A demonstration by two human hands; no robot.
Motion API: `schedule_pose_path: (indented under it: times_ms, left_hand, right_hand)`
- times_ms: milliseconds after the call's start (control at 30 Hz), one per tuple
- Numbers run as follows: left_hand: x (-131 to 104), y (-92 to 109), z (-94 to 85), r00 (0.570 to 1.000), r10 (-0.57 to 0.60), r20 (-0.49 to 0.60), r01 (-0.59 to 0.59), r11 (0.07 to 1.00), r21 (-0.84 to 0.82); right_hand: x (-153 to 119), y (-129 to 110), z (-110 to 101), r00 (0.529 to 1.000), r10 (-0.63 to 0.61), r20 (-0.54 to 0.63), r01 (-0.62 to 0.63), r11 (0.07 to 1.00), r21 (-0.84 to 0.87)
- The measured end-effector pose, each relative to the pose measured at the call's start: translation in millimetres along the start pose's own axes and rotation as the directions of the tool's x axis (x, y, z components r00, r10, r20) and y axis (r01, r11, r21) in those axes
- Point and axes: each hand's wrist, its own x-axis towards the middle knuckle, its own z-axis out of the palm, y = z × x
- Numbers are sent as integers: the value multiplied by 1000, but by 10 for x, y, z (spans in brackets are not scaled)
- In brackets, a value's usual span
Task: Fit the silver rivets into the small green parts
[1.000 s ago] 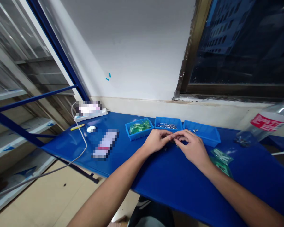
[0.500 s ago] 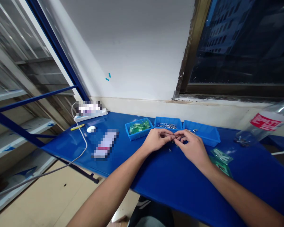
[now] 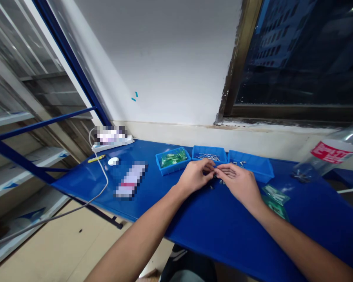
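My left hand (image 3: 195,175) and my right hand (image 3: 239,181) meet over the blue table, fingertips pinched together and touching or nearly so. Whatever lies between the fingers is too small and covered to name. Just below the fingertips are a small screw (image 3: 211,187) and a few more tiny metal pieces (image 3: 221,181), partly hidden by the hands. Behind my hands stands a blue bin (image 3: 196,150) with long thin metal screws or nails in it. The blue bin to its right (image 3: 263,168) holds a few small screws (image 3: 241,163).
On the left, a third blue bin (image 3: 167,170) contains green packets (image 3: 173,157). Green and clear packets (image 3: 275,194) lie by my right forearm. A large plastic bottle (image 3: 320,160) leans at the right. A cable (image 3: 107,178), a white mouse-like object (image 3: 113,161) and a yellow cutter (image 3: 96,158) are at the left.
My right hand has shifted slightly, its fingers now straighter and closer together. The left hand has opened out a little at the thumb; both remain over the same spot.
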Motion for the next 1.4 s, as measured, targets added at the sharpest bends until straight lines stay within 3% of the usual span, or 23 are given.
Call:
schedule_pose_path:
  times_ms: [133,400,667,867,1033,1167,1400]
  left_hand:
    - [3,6,-15,996,88,2,-88,993,77]
    - [26,66,-36,997,72,-12,-70,993,93]
    - [14,83,-38,994,107,-11,-106,990,92]
    - [26,92,-69,999,25,-46,-22,998,59]
    - [21,83,-128,987,55,154,-100,947,306]
    - [2,50,-122,941,126,315,-234,913,334]
    - [15,-49,-120,929,117,351,-259,883,391]
  right_hand:
    - [10,43,-6,998,69,9,-69,992,102]
    - [12,63,21,1000,20,20,-22,995,98]
    - [23,71,23,999,-48,20,49,996,-75]
    - [28,40,18,996,-89,-30,85,990,-114]
    - [34,-28,-19,985,-171,-26,162,967,-195]
    - [16,-107,-39,968,-252,2,242,927,-286]
    - [3,-137,-21,961,-278,4,264,910,-319]
